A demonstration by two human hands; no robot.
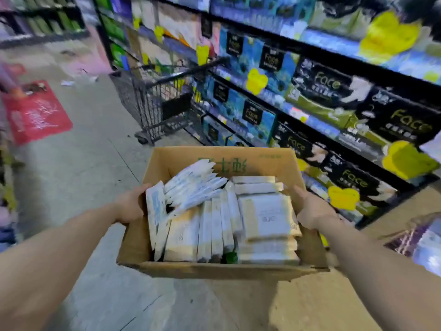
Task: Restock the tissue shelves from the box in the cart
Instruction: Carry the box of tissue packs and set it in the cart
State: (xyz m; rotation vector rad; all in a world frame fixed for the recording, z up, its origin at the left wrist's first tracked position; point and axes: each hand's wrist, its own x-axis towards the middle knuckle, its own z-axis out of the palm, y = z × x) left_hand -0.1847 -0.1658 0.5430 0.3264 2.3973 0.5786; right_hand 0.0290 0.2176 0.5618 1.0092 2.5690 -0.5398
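Box: an open cardboard box (214,268) is carried above the aisle floor, clear of the cart, green printed characters on its far inner wall.
Contents: tissue packs (265,216) in pale wrappers fill it, some standing on edge in a row, some stacked flat at the right, several white ones leaning at the far left.
Left hand: the left hand (130,205) grips the box's left wall, fingers curled over the rim beside a white pack.
Right hand: the right hand (312,210) holds the right wall, thumb lying along the rim; its fingers are hidden behind the cardboard.
Cart: a dark wire shopping cart (155,99) stands ahead in the aisle, just beside the shelving.
Shelves: tissue shelves (310,115) run along the right, stocked with blue and black "Face" packs and hung with yellow tags (256,81).
Floor: a red floor sticker (35,113) lies at the left on grey concrete (78,163), with scraps of litter farther off.
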